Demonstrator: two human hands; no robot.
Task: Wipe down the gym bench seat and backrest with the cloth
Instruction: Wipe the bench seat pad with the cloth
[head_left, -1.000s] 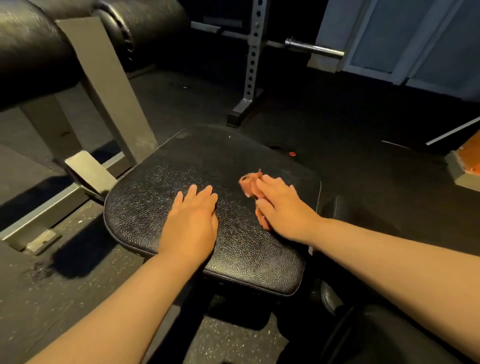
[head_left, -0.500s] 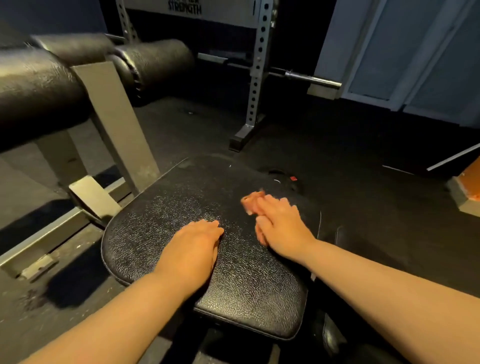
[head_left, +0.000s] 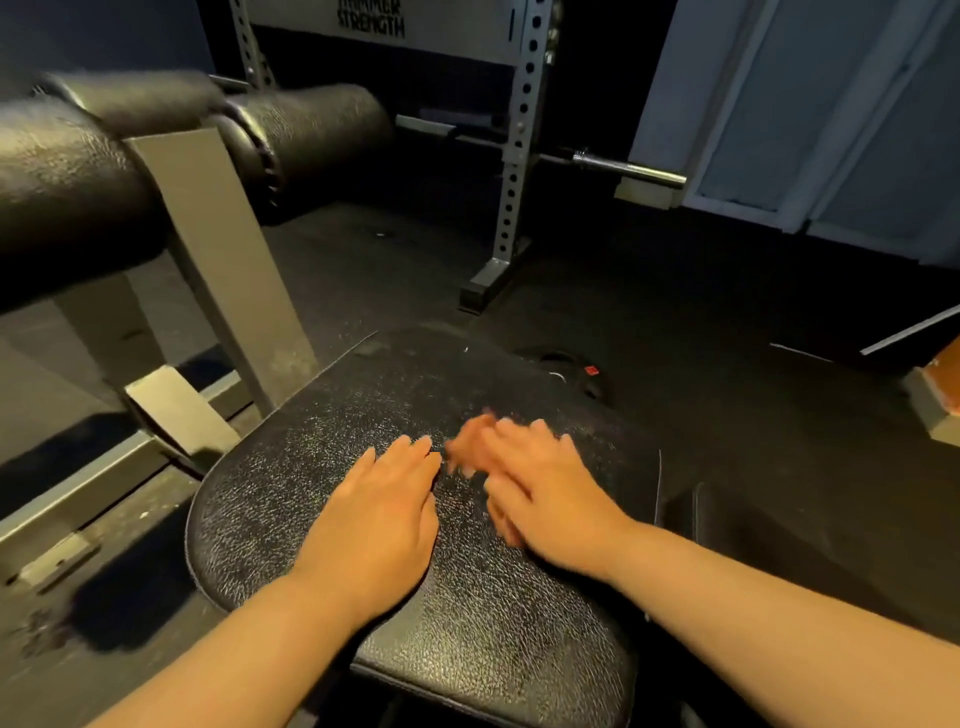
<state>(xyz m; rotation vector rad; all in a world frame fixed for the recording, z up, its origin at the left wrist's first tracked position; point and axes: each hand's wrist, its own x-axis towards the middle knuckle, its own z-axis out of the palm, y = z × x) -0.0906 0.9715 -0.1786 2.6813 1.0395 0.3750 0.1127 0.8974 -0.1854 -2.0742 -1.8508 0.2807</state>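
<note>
Head view, dim gym. The seat pad (head_left: 291, 499) is black pebbled vinyl with rounded corners and fills the lower centre of the view. Two bare forearms reach onto it from its near edge.

Left hand (head_left: 384, 514): palm down, flat on the seat pad, slightly left of its middle. The fingers are straight and held close together, with the thumb alongside. It holds nothing.

Right hand (head_left: 556, 499): palm down on the seat pad, right of its middle, just beside the left hand and not touching it. The hand is motion-blurred. The fingers are extended, slightly spread, and press on the cloth (head_left: 467, 441). The blur is too heavy to tell whether the thumb tucks any fabric.

Cloth: small, reddish-orange and crumpled, lying on the seat pad near its middle. Most of it sits under the right fingers. A smeared part shows beyond those fingertips, reaching towards the fingertips of the left hand.

Surroundings, all referenced to the seat pad:
- To its left, a grey steel frame (head_left: 223, 260) rises at a slant, with a flat plate at its base near the pad's left edge.
- Up and to the left, two black roller pads (head_left: 311, 135) sit on that frame.
- Beyond the far edge, a perforated rack upright (head_left: 519, 156) stands on the dark rubber floor (head_left: 701, 312).
- A barbell sleeve (head_left: 628, 169) projects to the right of the upright.
- Just beyond the far right corner, a small red tag (head_left: 591, 370) lies on the floor.
</note>
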